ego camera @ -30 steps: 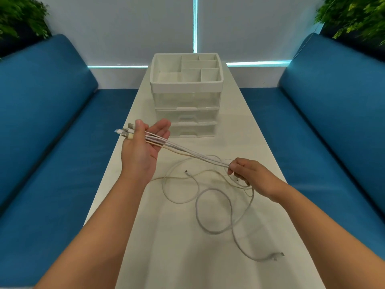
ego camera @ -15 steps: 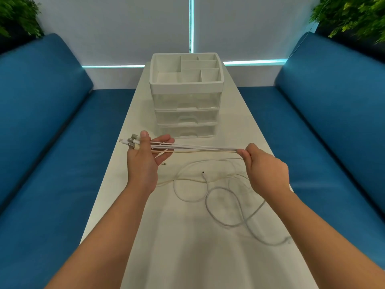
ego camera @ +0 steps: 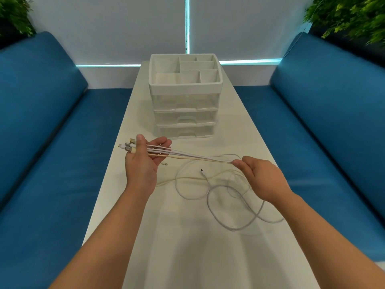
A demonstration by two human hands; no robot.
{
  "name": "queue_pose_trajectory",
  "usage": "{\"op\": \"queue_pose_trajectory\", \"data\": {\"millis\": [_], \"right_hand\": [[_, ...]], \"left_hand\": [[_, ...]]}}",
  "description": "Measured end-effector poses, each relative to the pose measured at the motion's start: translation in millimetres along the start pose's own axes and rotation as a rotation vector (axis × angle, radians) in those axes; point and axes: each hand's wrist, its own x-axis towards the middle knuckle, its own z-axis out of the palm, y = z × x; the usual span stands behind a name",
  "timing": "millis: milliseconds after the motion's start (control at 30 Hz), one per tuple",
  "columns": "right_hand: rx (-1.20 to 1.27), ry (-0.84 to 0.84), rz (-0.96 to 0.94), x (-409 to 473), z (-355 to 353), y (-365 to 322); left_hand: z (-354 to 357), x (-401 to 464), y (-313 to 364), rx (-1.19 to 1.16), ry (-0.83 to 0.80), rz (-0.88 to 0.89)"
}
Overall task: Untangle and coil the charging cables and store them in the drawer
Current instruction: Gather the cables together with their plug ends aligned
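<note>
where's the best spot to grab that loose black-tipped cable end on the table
Pinch the cable end on the thin cord just behind its black tip, coming from above. It lies flat on the table, apart from the hands, so nothing blocks it from above.

Cables (ego camera: 208, 178): smooth rubbery plastic sheath, white, grey, one yellowed cream; slight sheen. Plugs (ego camera: 129, 145) by left hand (ego camera: 143, 163): shiny metal tips, white plastic housings. Drawer unit (ego camera: 184, 94): white matt plastic frame and top tray, drawer fronts clear glossy plastic. Table (ego camera: 187, 247): off-white, smooth, matt with faint soft reflection. Sofas (ego camera: 52, 132): blue woven cloth, matt, fine texture. Wall panels (ego camera: 104, 28): pale, flat, matt.
</note>
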Motion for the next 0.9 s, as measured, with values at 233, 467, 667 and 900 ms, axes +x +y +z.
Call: {"op": "queue_pose_trajectory", "data": {"millis": [233, 467, 667, 900], "right_hand": [[0.182, -0.053, 0.214, 12.1, 8.9, 6.2], [0.211, -0.193, -0.132, 24.1, -7.2, -57.3], [0.618, -0.361, -0.195, 41.4, -18.6, -118.1], [0.628, -0.426, -0.117, 34.3, -24.4, -80.0]], "left_hand": [[15.6, -11.1, 6.4, 0.073, -0.220, 0.015], [31.8, -14.5, 14.3, 0.204, -0.185, 0.139], [37.4, -15.5, 22.3, 0.136, -0.236, 0.130], [11.5, 6.8, 61.0, -0.106, -0.108, 0.128]]}}
